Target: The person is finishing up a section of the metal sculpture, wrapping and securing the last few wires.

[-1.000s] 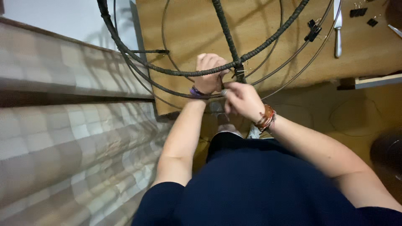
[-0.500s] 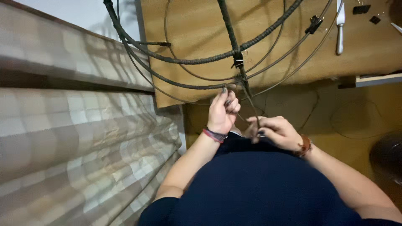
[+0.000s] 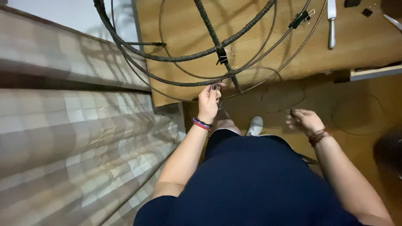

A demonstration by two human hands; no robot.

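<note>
R hand point(image 3: 305, 121) just pulled off to 3 o'clock, pinching thin cord, while L hand point(image 3: 209, 100) fingers stay pinched on the frame point(image 3: 184, 54) wire, so prob tightening a wrap.

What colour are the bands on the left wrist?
Purple and red bands, seen in the head view, just below the left hand.

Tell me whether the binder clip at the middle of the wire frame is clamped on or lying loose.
Clamped on: the black binder clip grips the wrapped spoke where it crosses the wire frame, its handles sticking out.
</note>
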